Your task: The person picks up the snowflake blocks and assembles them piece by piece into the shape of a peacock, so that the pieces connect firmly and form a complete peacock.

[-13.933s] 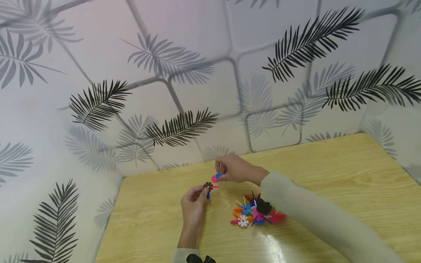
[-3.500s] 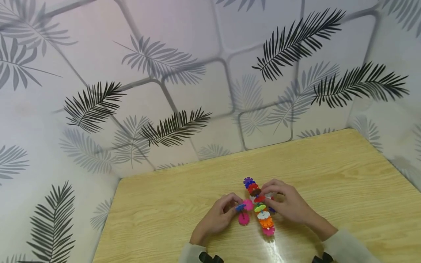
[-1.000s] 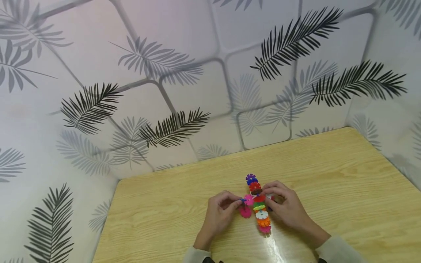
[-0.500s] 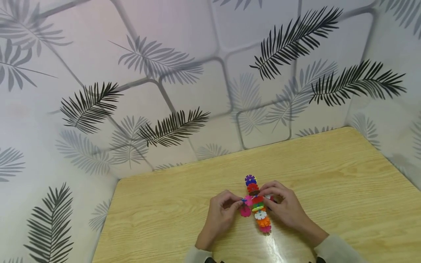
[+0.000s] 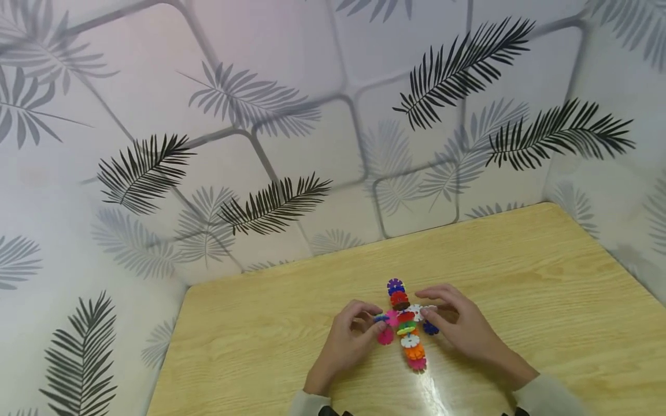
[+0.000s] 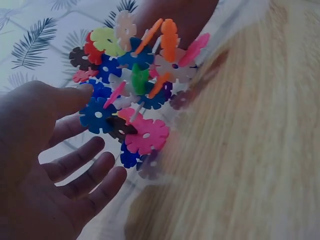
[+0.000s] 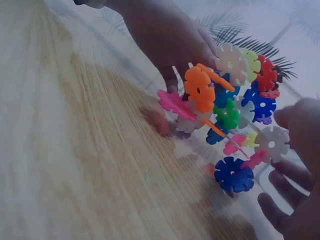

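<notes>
A model of slotted interlocking plastic discs (image 5: 410,341) stands on the wooden table, a long multicoloured row crossed by an arm on each side. At its left arm is my left hand (image 5: 346,341), thumb and index parted around a blue disc (image 6: 98,115); the thumb tip overlaps that disc's edge in the left wrist view. A pink disc (image 6: 146,135) sits below it. My right hand (image 5: 468,323) lies at the other arm, its thumb by a white disc (image 7: 271,144) and its index finger lifted away. A dark blue disc (image 7: 233,174) hangs low near the right fingers.
The light wooden table (image 5: 250,341) spreads around the model and reaches back to a wall (image 5: 312,144) printed with leaves. Sleeve cuffs (image 5: 546,396) show at the lower edge of the head view.
Earlier, the left hand held a brown disc and the right a blue-pink piece beside a pile. Both hands later gripped the model's side arms; now their fingers have parted, uncovering the white and dark blue discs.
</notes>
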`<action>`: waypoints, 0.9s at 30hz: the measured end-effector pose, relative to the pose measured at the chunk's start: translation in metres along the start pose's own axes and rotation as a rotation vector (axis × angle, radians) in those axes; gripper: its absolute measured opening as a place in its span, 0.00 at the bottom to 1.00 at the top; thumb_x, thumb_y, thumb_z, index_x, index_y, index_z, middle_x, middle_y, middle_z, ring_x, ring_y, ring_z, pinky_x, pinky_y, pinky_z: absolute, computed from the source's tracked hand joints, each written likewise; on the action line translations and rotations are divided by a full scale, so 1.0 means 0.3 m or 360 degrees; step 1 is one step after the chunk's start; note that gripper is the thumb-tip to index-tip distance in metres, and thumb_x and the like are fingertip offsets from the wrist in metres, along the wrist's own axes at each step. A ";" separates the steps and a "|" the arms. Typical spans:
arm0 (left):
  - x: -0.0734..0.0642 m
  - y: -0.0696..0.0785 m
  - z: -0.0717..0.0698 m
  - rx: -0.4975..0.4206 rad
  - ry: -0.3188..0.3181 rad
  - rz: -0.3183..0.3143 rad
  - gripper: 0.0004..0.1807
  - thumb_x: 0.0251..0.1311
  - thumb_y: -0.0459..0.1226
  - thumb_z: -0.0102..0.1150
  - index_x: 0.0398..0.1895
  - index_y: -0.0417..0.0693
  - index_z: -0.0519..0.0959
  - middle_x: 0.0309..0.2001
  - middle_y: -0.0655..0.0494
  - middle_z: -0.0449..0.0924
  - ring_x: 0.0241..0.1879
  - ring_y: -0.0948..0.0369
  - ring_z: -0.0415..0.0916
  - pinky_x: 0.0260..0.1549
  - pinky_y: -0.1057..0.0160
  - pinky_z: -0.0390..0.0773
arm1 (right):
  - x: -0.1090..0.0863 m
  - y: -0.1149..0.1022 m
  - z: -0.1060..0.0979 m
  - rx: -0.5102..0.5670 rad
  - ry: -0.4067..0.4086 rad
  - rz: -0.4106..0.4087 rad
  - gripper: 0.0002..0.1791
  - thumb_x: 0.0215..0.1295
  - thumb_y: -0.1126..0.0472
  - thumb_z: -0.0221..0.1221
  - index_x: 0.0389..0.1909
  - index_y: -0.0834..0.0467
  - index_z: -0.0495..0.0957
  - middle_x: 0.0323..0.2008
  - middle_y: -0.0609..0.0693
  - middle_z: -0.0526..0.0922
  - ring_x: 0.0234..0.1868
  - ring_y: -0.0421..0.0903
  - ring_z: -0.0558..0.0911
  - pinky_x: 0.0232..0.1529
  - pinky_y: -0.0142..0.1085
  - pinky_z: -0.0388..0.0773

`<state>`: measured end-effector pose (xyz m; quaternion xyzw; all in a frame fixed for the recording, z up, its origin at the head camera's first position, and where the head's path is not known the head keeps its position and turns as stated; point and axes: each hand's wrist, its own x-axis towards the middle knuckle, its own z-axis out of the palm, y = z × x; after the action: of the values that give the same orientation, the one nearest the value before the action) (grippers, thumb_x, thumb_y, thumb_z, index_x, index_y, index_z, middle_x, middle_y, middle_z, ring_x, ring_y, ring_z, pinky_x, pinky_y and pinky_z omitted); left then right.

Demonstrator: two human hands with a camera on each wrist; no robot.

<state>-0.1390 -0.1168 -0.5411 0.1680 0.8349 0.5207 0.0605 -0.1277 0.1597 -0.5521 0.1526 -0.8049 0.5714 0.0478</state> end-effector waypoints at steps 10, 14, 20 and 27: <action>0.022 -0.012 -0.024 -0.0190 -0.0208 -0.0054 0.26 0.73 0.22 0.41 0.68 0.44 0.80 0.67 0.44 0.83 0.66 0.49 0.80 0.59 0.60 0.86 | -0.053 -0.018 -0.027 0.0049 -0.0018 0.0368 0.27 0.82 0.56 0.62 0.75 0.61 0.71 0.62 0.60 0.83 0.59 0.51 0.86 0.54 0.26 0.84; 0.015 -0.018 -0.019 -0.0192 -0.0247 -0.0026 0.30 0.64 0.18 0.43 0.66 0.40 0.80 0.65 0.43 0.84 0.64 0.51 0.80 0.61 0.62 0.85 | -0.064 -0.019 -0.018 0.0106 -0.0030 0.0373 0.27 0.80 0.57 0.64 0.74 0.62 0.71 0.63 0.61 0.83 0.59 0.53 0.87 0.55 0.24 0.84; -0.011 -0.014 -0.007 -0.0105 -0.0211 -0.0010 0.27 0.66 0.21 0.49 0.65 0.46 0.82 0.64 0.49 0.86 0.62 0.57 0.82 0.63 0.64 0.82 | -0.045 -0.035 -0.016 0.0048 -0.0104 0.0411 0.28 0.86 0.49 0.56 0.77 0.60 0.70 0.65 0.61 0.84 0.63 0.56 0.86 0.55 0.28 0.85; -0.034 -0.002 0.004 0.0014 -0.0214 0.0040 0.28 0.65 0.22 0.52 0.67 0.48 0.81 0.64 0.50 0.86 0.60 0.58 0.83 0.64 0.63 0.82 | 0.032 -0.048 -0.028 0.0013 -0.0317 0.0311 0.30 0.93 0.48 0.37 0.77 0.65 0.69 0.67 0.66 0.82 0.66 0.62 0.84 0.63 0.50 0.88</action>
<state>-0.1292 -0.1194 -0.5430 0.2132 0.8291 0.5052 0.1091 -0.1333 0.1613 -0.5338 0.1296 -0.8144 0.5586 -0.0888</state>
